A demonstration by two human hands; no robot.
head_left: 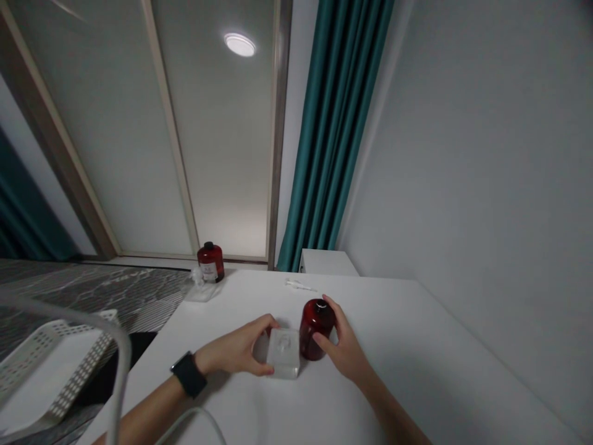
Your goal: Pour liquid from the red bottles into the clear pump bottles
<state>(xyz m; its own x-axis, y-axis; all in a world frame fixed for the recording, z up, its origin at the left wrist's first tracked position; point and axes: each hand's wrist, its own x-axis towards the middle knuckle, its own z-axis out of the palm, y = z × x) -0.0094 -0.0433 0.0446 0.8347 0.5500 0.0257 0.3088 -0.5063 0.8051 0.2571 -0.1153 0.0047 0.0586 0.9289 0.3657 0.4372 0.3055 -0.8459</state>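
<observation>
My left hand, with a dark watch on the wrist, grips a clear, whitish block by its sides, thumb at the near edge and fingers at the far edge. Close against its right side stands a dark red bottle with a black top. Around the right side of that bottle my right hand is closed, thumb in front and fingers behind. Both things are at the middle of the white table. A small clear plastic piece lies farther back.
A second red bottle with a label stands at the table's far left corner, beside a clear item. A white perforated basket is at the left, below table height. A pale cable arcs across the lower left.
</observation>
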